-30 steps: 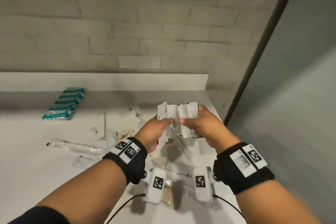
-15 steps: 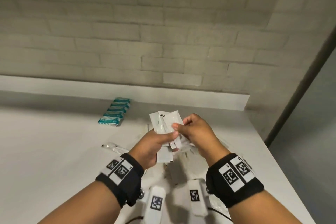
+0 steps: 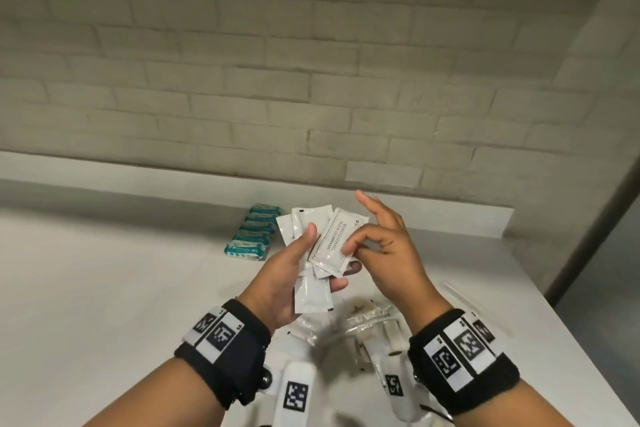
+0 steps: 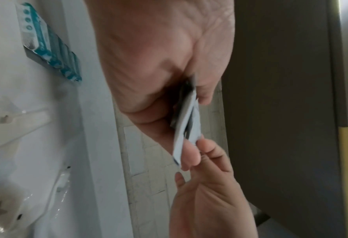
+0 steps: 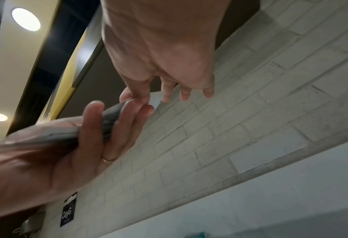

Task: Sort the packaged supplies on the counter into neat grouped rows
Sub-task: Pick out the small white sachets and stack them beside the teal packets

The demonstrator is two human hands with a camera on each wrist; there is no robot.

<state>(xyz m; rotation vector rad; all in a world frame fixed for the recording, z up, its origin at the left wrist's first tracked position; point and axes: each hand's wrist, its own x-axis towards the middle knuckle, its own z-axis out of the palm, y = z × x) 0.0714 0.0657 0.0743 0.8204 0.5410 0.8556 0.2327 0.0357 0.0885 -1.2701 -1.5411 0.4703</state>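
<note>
My left hand (image 3: pixel 298 255) grips a fanned bundle of white sachets (image 3: pixel 313 295) above the counter, thumb on the front and fingers behind. The front sachet (image 3: pixel 334 241) reads "shampoo with conditioner". My right hand (image 3: pixel 353 245) pinches that sachet's right edge between thumb and index finger, with the other fingers spread upward. In the left wrist view the sachets (image 4: pixel 186 127) stand edge-on, with the right fingertips (image 4: pixel 191 154) on them. A row of teal packets (image 3: pixel 252 232) lies lined up on the white counter (image 3: pixel 121 288) behind my left hand.
Loose clear-wrapped items (image 3: pixel 367 317) lie scattered on the counter under my hands. A low ledge and a brick wall (image 3: pixel 311 80) close the back. The counter's right edge (image 3: pixel 540 305) drops off to the floor.
Both hands clutched the sachet bundle a second ago. Now the left hand holds it alone, fanned out, and the right hand has opened its outer fingers and pinches only the front sachet.
</note>
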